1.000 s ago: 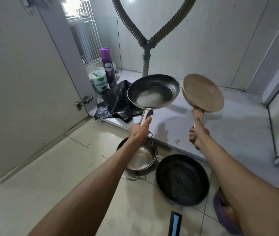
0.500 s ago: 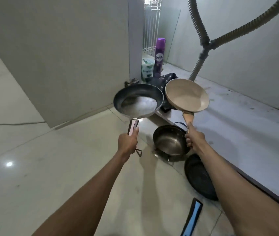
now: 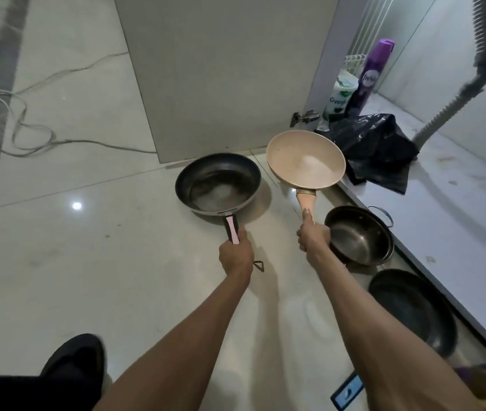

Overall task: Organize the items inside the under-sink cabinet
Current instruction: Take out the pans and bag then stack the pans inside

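Far left, one loose cable (image 3: 28, 134) trails across the floor tiles. Left hand (image 3: 235, 256) is wrapped tight round the pink-and-black handle of the dark frying pan (image 3: 218, 185), which sits low over the tiles before the open cabinet door (image 3: 229, 69); cannot tell whether it touches down. Right hand (image 3: 312, 238) is closed round the wooden-looking handle of the beige frying pan (image 3: 305, 163), thumb laid along the top, pan held tilted at the cabinet's front edge. Both pans look rigid and front-heavy: the handle is the natural hold, and a grip closer to the bowl would likely steady them. The beige coating probably scratches if stacked carelessly. On the floor just right, one steel pot (image 3: 357, 235) with loop handles, likely light, best lifted by those loops; beyond it one dark ridged pan (image 3: 410, 310). Count: four pieces of cookware, all outside the cabinet. Inside, one black plastic bag (image 3: 375, 146), soft and crumpled, one white tub (image 3: 339, 99), one purple spray can (image 3: 369, 78), one forked drain hose (image 3: 443, 114).
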The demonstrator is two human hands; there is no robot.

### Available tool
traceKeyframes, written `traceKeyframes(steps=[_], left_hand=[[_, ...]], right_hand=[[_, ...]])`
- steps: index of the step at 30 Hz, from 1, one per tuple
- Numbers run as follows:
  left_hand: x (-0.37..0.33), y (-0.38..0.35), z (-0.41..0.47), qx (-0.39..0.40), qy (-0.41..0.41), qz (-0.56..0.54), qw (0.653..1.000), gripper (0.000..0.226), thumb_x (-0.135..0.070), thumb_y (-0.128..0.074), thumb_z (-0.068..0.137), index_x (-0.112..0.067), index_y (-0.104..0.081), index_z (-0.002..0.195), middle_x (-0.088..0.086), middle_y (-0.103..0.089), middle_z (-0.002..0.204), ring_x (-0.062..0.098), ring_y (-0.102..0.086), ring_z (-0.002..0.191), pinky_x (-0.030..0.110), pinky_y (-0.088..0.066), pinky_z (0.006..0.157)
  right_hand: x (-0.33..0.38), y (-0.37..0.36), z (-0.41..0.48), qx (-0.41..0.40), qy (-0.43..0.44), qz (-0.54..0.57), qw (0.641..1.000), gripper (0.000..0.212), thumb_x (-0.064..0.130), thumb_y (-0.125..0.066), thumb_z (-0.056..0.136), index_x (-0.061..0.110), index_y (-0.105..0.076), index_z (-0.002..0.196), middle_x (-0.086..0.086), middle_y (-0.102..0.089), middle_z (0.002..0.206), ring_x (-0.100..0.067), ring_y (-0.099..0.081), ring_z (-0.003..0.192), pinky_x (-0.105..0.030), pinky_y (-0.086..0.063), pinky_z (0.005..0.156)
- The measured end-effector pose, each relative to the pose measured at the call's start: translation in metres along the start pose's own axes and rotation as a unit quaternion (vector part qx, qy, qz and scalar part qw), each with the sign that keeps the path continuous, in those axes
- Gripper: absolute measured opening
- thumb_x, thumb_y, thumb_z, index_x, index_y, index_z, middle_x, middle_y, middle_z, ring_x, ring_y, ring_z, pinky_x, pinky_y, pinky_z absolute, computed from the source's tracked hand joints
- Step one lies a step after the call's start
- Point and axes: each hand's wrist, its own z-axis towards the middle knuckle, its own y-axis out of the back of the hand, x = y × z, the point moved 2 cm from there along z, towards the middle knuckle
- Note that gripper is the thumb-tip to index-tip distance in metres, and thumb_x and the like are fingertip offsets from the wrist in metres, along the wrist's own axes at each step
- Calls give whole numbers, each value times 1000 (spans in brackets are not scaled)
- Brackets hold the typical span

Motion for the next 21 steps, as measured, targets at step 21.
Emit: traceKeyframes(steps=[21], left_hand=[[27,-10,7,32,61,167,984,59,-58,-27,96,-11,-56,118,11,-67,110,29,-64,96,44,-52,90]], right_hand=[[-57,-21,11,40,-50,-85,994,47,49,-50,96,5,-59,83,-6,-57,64,-18,-48,50,-25,-39,46]])
